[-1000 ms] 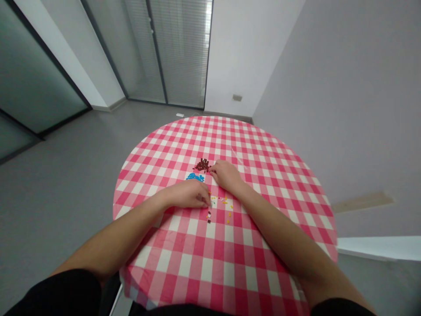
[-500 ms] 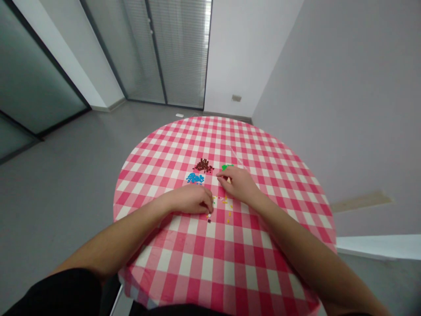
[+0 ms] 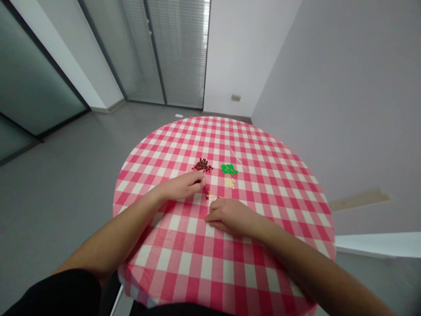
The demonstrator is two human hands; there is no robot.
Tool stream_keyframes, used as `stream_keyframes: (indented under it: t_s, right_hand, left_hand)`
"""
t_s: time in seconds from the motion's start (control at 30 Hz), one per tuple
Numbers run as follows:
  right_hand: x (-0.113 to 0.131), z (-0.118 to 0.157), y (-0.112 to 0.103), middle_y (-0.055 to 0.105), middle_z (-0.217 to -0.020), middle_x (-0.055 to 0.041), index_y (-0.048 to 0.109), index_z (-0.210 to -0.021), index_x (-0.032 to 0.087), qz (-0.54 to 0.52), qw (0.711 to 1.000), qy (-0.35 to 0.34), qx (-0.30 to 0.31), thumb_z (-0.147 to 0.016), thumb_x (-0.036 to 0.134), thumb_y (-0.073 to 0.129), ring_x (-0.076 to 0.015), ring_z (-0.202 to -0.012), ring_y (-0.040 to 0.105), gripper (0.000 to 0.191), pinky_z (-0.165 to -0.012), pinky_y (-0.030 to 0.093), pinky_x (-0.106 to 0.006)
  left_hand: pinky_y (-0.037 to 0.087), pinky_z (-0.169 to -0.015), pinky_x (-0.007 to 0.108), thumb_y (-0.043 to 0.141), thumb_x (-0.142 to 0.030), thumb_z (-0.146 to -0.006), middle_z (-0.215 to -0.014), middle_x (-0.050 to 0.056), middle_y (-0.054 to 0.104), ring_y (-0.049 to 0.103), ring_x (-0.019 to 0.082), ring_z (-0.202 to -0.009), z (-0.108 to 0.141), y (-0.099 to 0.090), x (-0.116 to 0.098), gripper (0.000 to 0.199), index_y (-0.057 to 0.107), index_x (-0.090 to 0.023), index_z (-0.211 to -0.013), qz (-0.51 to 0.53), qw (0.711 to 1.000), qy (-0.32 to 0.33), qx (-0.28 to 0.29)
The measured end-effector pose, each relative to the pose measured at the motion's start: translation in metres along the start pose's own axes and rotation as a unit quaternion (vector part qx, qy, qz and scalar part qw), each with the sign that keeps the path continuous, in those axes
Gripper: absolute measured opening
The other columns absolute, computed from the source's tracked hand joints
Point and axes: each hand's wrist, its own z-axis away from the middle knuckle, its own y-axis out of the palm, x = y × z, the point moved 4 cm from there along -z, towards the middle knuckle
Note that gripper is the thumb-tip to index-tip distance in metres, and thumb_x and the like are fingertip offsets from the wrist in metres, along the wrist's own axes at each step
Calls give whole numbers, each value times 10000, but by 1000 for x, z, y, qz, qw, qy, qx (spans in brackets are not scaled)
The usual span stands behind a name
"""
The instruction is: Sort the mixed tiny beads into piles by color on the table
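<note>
My left hand (image 3: 187, 184) is closed in a pinch just in front of a pile of small dark brown pieces (image 3: 202, 165). Whatever its fingertips hold is too small to make out, and the hand covers the spot of the blue pile. Lower and to the right, my right hand (image 3: 231, 216) rests low over the cloth with its fingers pressed together; what they hold, if anything, is hidden. Tiny red and yellow pieces (image 3: 208, 197) show between the two hands, partly behind the right one.
A pile of bright green pieces (image 3: 229, 169) lies right of the brown one, with a small cream-coloured pile (image 3: 229, 183) in front of it. All lie on a round table with a red-and-white checked cloth (image 3: 210, 267). Glass partitions and walls stand beyond.
My left hand has moved away from me to the blue pile, hiding it. My right hand has come back from the green pile toward me, uncovering the green and cream piles.
</note>
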Motion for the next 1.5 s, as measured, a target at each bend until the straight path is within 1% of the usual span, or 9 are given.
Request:
stream_keyframes:
  t_s: [0.2,0.33,0.47,0.63,0.83,1.0,1.2,1.37,1.5]
  right_hand:
    - [-2,-5,11,689,-840,-35,723,-827,191,30,1000,-7,1,-937,126,551,-150,-797,604,214,-704,440,-271]
    - [-4,-6,-7,705,-887,-57,719,-878,173,-47,997,0,-62,-944,130,541,-156,-835,624,195,-759,475,-278]
    - [-31,-6,-40,737,-912,-55,722,-906,185,-134,968,77,-197,-915,151,577,-158,-836,657,150,-771,492,-287]
    - [-73,-15,-56,733,-871,-48,726,-848,172,-138,934,204,-258,-767,65,601,-154,-760,652,183,-702,482,-267]
    - [-88,-42,-47,711,-882,-77,662,-900,153,32,939,265,-218,-826,70,562,-178,-793,607,149,-682,402,-269]
    - [-96,-58,-38,712,-936,-97,654,-982,170,135,949,239,-158,-955,121,459,-208,-850,609,203,-695,381,-284]
    - [-95,-62,-35,712,-988,-110,650,-1081,167,188,949,227,-115,-1010,150,417,-222,-928,628,244,-733,407,-289]
    - [-86,-60,-29,711,-984,-122,647,-1057,155,209,950,216,-89,-999,146,458,-234,-951,635,198,-776,423,-301]
    - [-85,-56,-30,724,-984,-112,671,-1039,162,178,952,224,-107,-981,134,470,-229,-924,643,212,-765,426,-302]
  left_hand:
    - [351,-647,289,422,-241,-932,-772,-1,471,412,146,-696,1,-3,3,155,460,-190,-791,25,1000,-7,-3]
    - [376,-664,286,434,-283,-937,-771,-4,492,445,144,-701,1,-7,4,186,479,-187,-784,44,999,-20,-22]
    - [401,-664,275,503,-273,-874,-759,0,553,502,136,-695,-2,-11,13,146,528,-175,-768,88,992,-41,-81]
    - [435,-626,268,624,-228,-724,-706,24,636,576,139,-650,-1,-16,29,87,586,-154,-698,144,965,-114,-189]
    - [479,-611,278,680,-229,-673,-724,68,697,631,158,-650,0,-19,35,103,640,-140,-704,178,950,-127,-222]
    - [480,-601,270,709,-220,-659,-742,71,703,626,140,-630,-3,-18,41,137,662,-129,-750,203,944,-130,-226]
    - [463,-585,254,705,-186,-687,-762,63,710,618,125,-633,-3,-20,39,195,720,-121,-870,214,939,-145,-226]
    - [460,-582,260,690,-202,-743,-684,47,684,601,125,-600,-2,-21,35,161,736,-119,-874,210,940,-141,-229]
    - [455,-561,253,674,-217,-779,-671,43,678,591,117,-565,-4,-20,38,139,712,-121,-873,216,940,-140,-225]
